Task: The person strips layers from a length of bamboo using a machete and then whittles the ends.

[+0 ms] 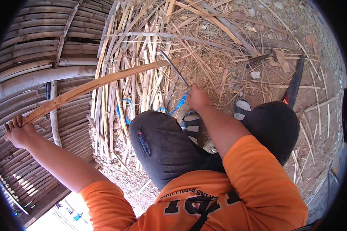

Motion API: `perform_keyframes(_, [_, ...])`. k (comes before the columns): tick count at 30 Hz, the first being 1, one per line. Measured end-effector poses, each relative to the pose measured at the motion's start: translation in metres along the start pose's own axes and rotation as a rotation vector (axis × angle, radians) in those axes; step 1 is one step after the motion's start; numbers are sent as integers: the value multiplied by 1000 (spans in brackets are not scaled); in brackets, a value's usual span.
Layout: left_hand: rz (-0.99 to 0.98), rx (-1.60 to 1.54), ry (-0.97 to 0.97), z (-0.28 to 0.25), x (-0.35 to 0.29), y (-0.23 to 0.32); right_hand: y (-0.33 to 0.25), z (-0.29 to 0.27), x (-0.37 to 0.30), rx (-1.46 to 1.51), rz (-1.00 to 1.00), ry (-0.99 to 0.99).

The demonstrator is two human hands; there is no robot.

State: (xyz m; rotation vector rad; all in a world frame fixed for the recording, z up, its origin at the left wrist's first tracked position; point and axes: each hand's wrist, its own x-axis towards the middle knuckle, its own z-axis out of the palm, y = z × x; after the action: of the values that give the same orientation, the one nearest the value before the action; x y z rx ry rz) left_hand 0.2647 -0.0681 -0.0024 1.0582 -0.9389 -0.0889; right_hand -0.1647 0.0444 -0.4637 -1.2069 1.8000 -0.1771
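My left hand point(19, 133) is closed round the near left end of a long split bamboo strip point(100, 81). The strip rises toward the right, and its far end lies over a pile of thin slats. My right hand point(198, 97) grips a sickle-like knife by its handle, which my fist hides. Its narrow, dark curved blade point(173, 66) points up and left, close to the strip's far end; I cannot tell whether the two touch. A bright blue cord point(180, 101) hangs by my right fist and trails left toward the slats.
Split bamboo slats point(117, 50) lie heaped ahead on the left, beside a bamboo-slat platform point(23, 84). A long dark blade point(295, 82) and a hammer-like tool point(262, 57) rest on the littered dirt at right. My sandalled feet point(191, 125) stand below.
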Motion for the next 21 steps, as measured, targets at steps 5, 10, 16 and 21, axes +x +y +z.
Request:
perform_keyframes(5, [15,26,40,21,-12,5,43,42,48,190,148,-15])
perform_keyframes(10, [5,-21,-22,11,-6,8,37,27,47,1012,415,-462])
perform_keyframes(16, [-19,-71,37,28,-52,33,28,17,19,449,205,-175])
perform_keyframes(21, [-83,-219,104,51,-99,69,14,-12,-4,542,31,23])
